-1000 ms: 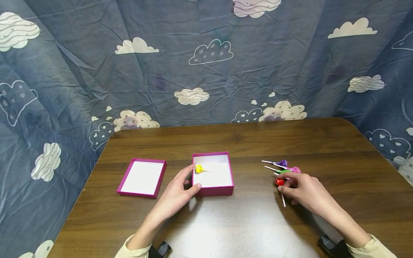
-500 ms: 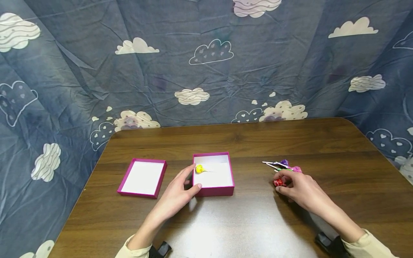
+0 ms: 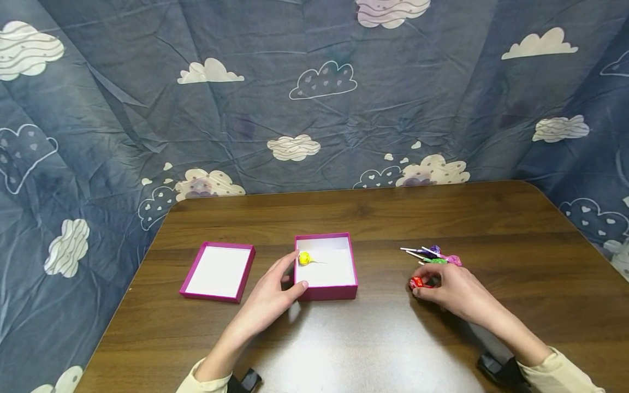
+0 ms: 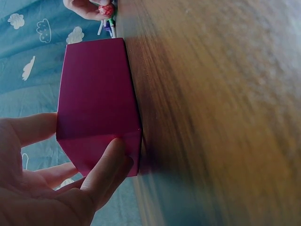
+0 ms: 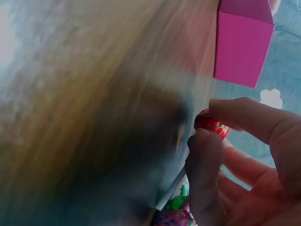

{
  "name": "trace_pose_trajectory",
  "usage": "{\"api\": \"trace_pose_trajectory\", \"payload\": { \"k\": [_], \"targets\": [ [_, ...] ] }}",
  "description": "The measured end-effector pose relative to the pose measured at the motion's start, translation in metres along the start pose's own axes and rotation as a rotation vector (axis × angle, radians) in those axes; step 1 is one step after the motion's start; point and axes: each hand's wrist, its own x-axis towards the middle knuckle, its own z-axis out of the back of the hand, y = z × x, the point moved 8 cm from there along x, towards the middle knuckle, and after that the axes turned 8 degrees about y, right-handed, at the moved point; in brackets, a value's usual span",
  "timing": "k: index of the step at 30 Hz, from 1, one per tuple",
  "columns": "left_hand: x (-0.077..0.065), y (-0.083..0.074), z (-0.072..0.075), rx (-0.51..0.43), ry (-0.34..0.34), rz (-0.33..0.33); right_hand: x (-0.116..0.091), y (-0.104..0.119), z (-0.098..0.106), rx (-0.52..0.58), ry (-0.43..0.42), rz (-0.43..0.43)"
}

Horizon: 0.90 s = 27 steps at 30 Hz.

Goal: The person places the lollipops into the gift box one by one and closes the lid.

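Note:
My left hand [image 3: 274, 288] rests against the left side of an open magenta box [image 3: 328, 293] with a white inside. Its fingers are fairly straight and touch the box's left wall and rim. Inside the box lies a yellow lollipop [image 3: 305, 258], its stick pointing right. Over on the right, my right hand [image 3: 457, 286] pinches a red lollipop [image 3: 416, 282] between thumb and fingers, by or just below its wrapped head. In the right wrist view the white stick [image 5: 171, 189] points back under the hand. Behind that hand lie a purple lollipop [image 3: 434, 249], a pink lollipop [image 3: 454, 260] and a green lollipop [image 3: 436, 261].
The magenta box lid [image 3: 219, 272] lies with its white inside up, left of the box. Everything stands on a brown wooden table [image 3: 363, 213]. A blue cloth [image 3: 324, 125] with cloud prints hangs behind the table.
My right hand has shifted slightly left with the red lollipop, whose head turned leftward and whose stick went out of sight in the head view. The left hand and box stay put.

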Motion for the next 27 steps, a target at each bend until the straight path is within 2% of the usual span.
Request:
{"api": "trace_pose_trajectory", "payload": {
  "k": [4, 11, 19, 27],
  "targets": [
    [0.001, 0.002, 0.0, -0.002, 0.008, 0.017, -0.001, 0.01, 0.001, -0.015, -0.032, 0.054],
    [0.001, 0.001, 0.0, -0.008, 0.005, 0.013, 0.001, 0.028, 0.004, 0.107, -0.055, 0.186],
    [0.001, 0.001, 0.0, -0.006, 0.002, 0.003, 0.005, 0.038, 0.007, 0.185, -0.12, 0.234],
    [0.001, 0.002, 0.0, -0.005, 0.001, 0.0, 0.009, 0.051, 0.007, 0.294, -0.126, 0.263]
  ]
}}
